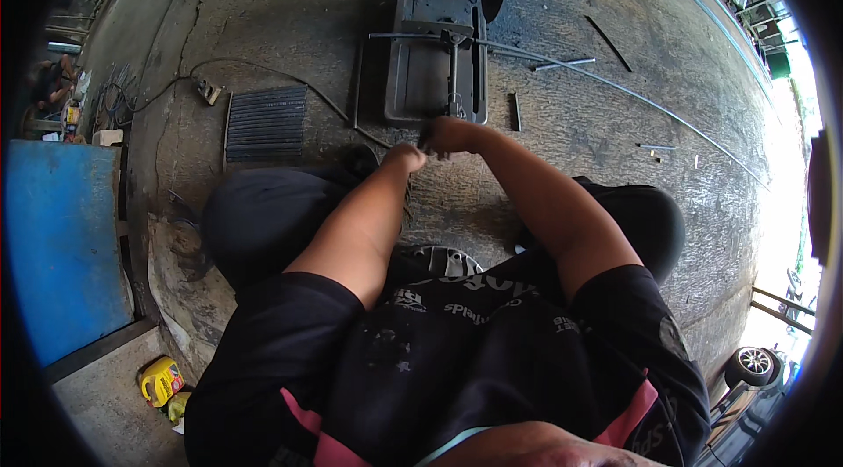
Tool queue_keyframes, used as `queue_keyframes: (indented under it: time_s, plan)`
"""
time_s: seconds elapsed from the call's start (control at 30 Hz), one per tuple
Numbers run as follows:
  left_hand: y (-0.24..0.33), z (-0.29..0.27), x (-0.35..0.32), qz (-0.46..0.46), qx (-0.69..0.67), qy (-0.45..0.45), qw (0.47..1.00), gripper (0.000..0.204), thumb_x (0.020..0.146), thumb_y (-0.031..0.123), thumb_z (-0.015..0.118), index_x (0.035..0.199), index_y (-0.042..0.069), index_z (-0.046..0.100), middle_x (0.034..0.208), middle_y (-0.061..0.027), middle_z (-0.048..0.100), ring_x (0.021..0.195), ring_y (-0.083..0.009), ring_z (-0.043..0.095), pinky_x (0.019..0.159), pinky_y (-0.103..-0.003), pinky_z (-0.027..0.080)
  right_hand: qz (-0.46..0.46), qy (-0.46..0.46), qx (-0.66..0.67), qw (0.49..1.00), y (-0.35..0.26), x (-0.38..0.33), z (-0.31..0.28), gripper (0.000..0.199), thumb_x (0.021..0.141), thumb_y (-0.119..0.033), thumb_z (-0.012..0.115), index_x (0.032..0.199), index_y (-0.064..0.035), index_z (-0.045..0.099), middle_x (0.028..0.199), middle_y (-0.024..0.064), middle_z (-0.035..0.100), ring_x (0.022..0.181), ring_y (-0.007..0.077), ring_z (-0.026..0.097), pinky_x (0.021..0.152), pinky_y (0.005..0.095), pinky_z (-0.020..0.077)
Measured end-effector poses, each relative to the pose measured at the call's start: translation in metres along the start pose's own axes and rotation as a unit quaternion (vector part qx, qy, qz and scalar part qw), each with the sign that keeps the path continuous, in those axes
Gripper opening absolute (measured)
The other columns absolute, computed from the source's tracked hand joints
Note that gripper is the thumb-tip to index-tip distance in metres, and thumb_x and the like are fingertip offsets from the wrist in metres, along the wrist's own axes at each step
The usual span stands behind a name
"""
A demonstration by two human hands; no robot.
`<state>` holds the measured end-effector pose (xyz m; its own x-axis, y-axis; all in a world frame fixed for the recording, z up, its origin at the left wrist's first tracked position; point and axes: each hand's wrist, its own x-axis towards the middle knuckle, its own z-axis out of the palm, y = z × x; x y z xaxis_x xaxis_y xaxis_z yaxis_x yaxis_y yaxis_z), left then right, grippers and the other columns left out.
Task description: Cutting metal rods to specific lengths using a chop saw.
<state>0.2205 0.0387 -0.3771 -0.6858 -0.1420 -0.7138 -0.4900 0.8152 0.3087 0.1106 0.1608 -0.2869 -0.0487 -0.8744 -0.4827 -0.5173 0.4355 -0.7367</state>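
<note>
A cut-off saw (439,54) stands on the floor in front of me, its dark base plate fitted with a vise (454,72). A long thin metal rod (615,89) lies across the vise and runs far out to the right. At the near end of the base, my right hand (457,137) is closed, just below the vise's crank end; its fingers are in shadow. Close beside it on the left, my left hand (407,157) is also closed, the two hands nearly touching. What either holds, if anything, is hidden.
Several cut rods (266,124) lie in a neat row at left, near a black cable (307,85). Short bars (515,112) and a dark strip (608,43) lie at right. A blue panel (66,243) and yellow container (161,382) are far left; a car wheel (753,365) is lower right.
</note>
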Motion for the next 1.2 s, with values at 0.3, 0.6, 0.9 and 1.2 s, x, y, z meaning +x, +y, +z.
queue_keyframes:
  time_s: [0.3, 0.6, 0.9, 1.2]
  plan:
    - [-0.004, -0.123, 0.035, -0.212, -0.464, 0.352, 0.784, 0.037, 0.080, 0.025, 0.055, 0.092, -0.008, 0.066, 0.096, -0.0275, 0.065, 0.093, -0.0387, 0.064, 0.083, -0.044, 0.051, 0.085, 0.355, 0.702, 0.611, -0.008, 0.100, -0.059, 0.016, 0.088, -0.013, 0.050, 0.096, -0.0049, 0.062, 0.083, 0.0110, 0.064, 0.069, 0.0240, 0.063, 0.060, 0.0353, 0.0536]
    - [0.000, -0.186, 0.137, -0.259, -0.458, 0.296, 0.797, 0.041, 0.084, 0.031, 0.053, 0.097, -0.007, 0.065, 0.104, -0.0260, 0.064, 0.101, -0.0356, 0.062, 0.086, -0.040, 0.051, 0.088, 0.407, 0.826, 0.380, 0.027, 0.172, -0.093, 0.015, 0.089, -0.014, 0.052, 0.098, -0.0032, 0.057, 0.082, 0.0108, 0.061, 0.069, 0.0253, 0.061, 0.061, 0.0357, 0.0529]
    - [0.000, -0.204, 0.194, -0.303, -0.505, 0.221, 0.777, 0.056, 0.089, 0.050, 0.051, 0.096, -0.004, 0.066, 0.091, -0.0170, 0.069, 0.083, -0.0256, 0.069, 0.074, -0.035, 0.054, 0.110, 0.489, 0.696, 0.515, 0.044, 0.197, -0.097, 0.020, 0.085, -0.010, 0.052, 0.099, 0.0011, 0.062, 0.088, 0.0113, 0.064, 0.075, 0.0185, 0.061, 0.067, 0.0281, 0.0482]
    - [0.004, -0.221, 0.161, -0.292, -0.759, 0.379, 0.442, 0.036, 0.090, 0.029, 0.060, 0.097, -0.007, 0.062, 0.090, -0.0172, 0.068, 0.074, -0.0249, 0.068, 0.061, -0.034, 0.055, 0.101, 0.468, 0.764, 0.432, 0.023, 0.201, -0.100, 0.029, 0.091, -0.022, 0.055, 0.106, 0.0020, 0.057, 0.085, 0.0094, 0.061, 0.067, 0.0191, 0.059, 0.061, 0.0308, 0.0476]
